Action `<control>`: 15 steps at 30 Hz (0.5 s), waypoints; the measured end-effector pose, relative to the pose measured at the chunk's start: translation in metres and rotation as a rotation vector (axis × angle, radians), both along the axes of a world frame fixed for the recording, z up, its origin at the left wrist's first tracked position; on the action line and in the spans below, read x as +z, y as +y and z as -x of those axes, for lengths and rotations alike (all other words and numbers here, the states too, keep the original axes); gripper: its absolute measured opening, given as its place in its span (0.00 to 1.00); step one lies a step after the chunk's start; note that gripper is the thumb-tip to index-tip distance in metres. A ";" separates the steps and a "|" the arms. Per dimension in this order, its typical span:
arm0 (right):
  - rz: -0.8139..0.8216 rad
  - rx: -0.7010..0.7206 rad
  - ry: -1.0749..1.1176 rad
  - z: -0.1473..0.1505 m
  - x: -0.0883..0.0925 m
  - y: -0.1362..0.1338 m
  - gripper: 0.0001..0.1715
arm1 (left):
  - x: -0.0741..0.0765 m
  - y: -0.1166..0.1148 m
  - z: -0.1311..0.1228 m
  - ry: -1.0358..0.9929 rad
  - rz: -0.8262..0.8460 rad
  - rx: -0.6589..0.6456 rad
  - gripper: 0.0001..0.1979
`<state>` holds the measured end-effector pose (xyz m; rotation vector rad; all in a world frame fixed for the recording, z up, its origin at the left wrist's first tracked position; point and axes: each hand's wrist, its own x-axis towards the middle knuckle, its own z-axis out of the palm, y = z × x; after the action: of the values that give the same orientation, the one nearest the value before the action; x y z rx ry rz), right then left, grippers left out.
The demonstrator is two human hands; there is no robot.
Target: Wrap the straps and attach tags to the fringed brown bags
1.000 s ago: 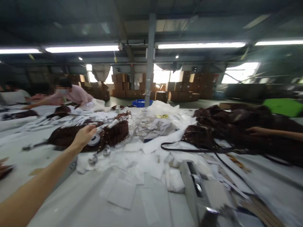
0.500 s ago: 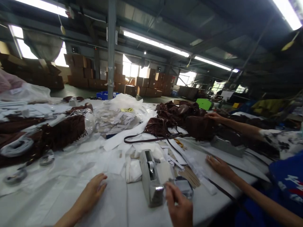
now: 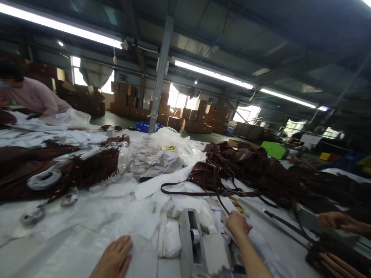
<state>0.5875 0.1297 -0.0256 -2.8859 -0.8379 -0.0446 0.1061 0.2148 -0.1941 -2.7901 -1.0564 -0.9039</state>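
My left hand (image 3: 114,256) lies flat on the white-covered table (image 3: 58,239), touching nothing but the covering. My right hand (image 3: 237,224) rests on white paper strips just beyond a grey metal tape dispenser (image 3: 191,241), with its fingers bunched. Whether it grips a strip is hard to see. Farther left lies a brown fringed suede bag (image 3: 87,170) in clear plastic, with a coiled white strap (image 3: 45,179) on it. Two round silver fittings (image 3: 69,199) sit near its lower edge. Both are out of reach of my hands.
A co-worker's hand (image 3: 336,220) reaches in at right, beside a heap of brown leather bags (image 3: 240,162). A bagged bundle of paper tags (image 3: 156,158) stands mid-table. A person in pink (image 3: 29,96) leans over the far left. Cartons (image 3: 203,116) stack behind.
My left hand left the fringed bag and now lies near the table's front edge. My right hand has moved forward past the tape dispenser. The view has swung and tilted.
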 end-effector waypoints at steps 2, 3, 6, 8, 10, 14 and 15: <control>0.005 -0.007 -0.006 -0.002 0.002 0.007 0.19 | 0.000 0.000 -0.001 -0.008 -0.013 -0.003 0.16; -0.001 -0.010 -0.008 -0.002 0.004 0.010 0.20 | 0.000 0.000 -0.001 -0.014 -0.008 0.000 0.16; -0.014 -0.006 0.002 0.004 0.009 0.010 0.23 | -0.001 -0.001 -0.003 -0.028 0.014 0.012 0.15; -0.008 -0.020 0.026 0.014 0.012 0.003 0.26 | -0.001 -0.001 -0.004 -0.031 0.018 0.008 0.15; -0.011 -0.028 0.044 0.027 0.016 -0.007 0.23 | -0.001 0.001 -0.005 -0.030 0.021 0.001 0.14; -0.102 0.032 0.037 0.046 0.039 -0.021 0.14 | 0.000 0.003 -0.005 -0.056 0.073 -0.013 0.14; -0.137 0.045 0.034 0.050 0.048 -0.021 0.14 | -0.002 0.004 -0.004 -0.074 0.092 -0.012 0.14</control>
<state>0.5375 0.1085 0.0226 -2.7318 -0.8589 -0.0466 0.1106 0.2185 -0.1956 -2.8608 -1.1197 -0.9915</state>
